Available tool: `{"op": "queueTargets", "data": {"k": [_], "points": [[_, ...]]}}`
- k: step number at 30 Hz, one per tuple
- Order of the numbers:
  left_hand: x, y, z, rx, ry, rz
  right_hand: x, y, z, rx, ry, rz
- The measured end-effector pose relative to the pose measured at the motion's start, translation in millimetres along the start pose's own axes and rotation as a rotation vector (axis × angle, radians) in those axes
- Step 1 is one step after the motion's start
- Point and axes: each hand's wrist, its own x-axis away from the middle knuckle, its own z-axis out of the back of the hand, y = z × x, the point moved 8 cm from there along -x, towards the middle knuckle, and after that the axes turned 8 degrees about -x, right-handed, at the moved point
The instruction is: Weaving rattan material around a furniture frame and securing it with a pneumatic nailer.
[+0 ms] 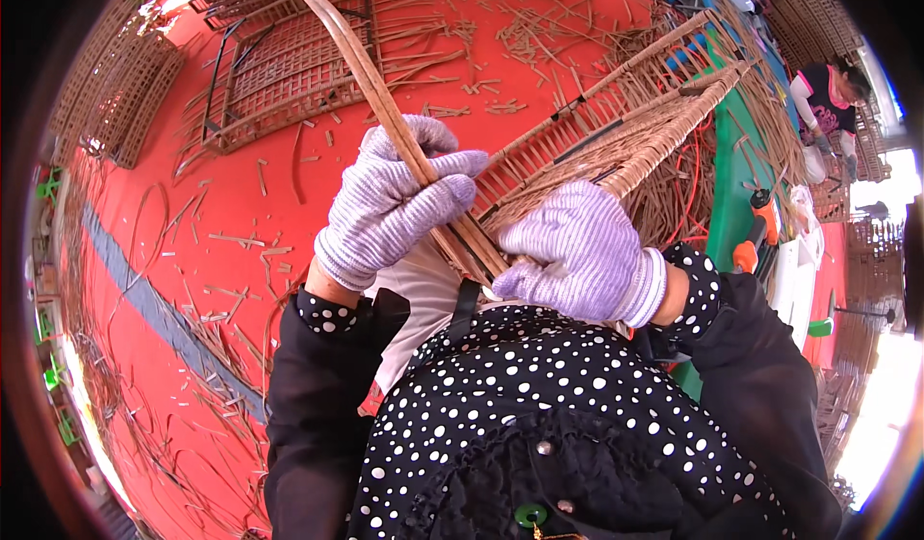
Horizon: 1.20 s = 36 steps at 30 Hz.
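My left hand [399, 189], in a pale lavender knit glove, closes around a flat brown wicker strip [361, 59]. The strip rises past the glove toward the upper left, and its lower end runs down to the work near my lap. My right hand [580, 251], gloved alike, is closed at the near corner of a woven wicker frame [577, 169], with the strip's lower end at its fingertips. What exactly its fingers pinch is partly hidden. The frame has open bars on its left side and dense weaving on its right, and stretches away to the upper right.
A wicker panel [289, 78] with loose strip ends lies on the red floor [231, 347]. Stacked woven panels [120, 97] stand at the left. Scraps are scattered about. An orange-handled tool [765, 215] lies by a green surface [739, 165]; another person [830, 107] works at far right.
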Motion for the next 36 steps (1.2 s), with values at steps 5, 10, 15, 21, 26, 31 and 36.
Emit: {"op": "queueTargets", "data": {"k": [5,10,15,21,26,31,36], "points": [[-6,26,-1,-0.128,0.051,-0.317,21,-13,20,0.109,0.221,0.226],[-6,18,-3,-0.165,0.005,-0.134,118,50,147,0.147,0.829,-0.179],[-2,0,-4,-0.119,-0.055,-0.083,386,158,216,-0.081,1.397,-0.7],[1,-6,-5,-0.191,-0.051,-0.037,508,273,113,-0.399,1.105,-1.441],[1,-19,-4,-0.211,-0.017,0.039,465,257,140,0.46,0.881,-1.304],[1,-2,1,-0.281,-0.002,-0.108,414,312,161,0.212,0.776,-1.61],[-4,7,-9,-0.326,-0.043,-0.054,408,338,181,0.112,0.995,-1.096]]}}
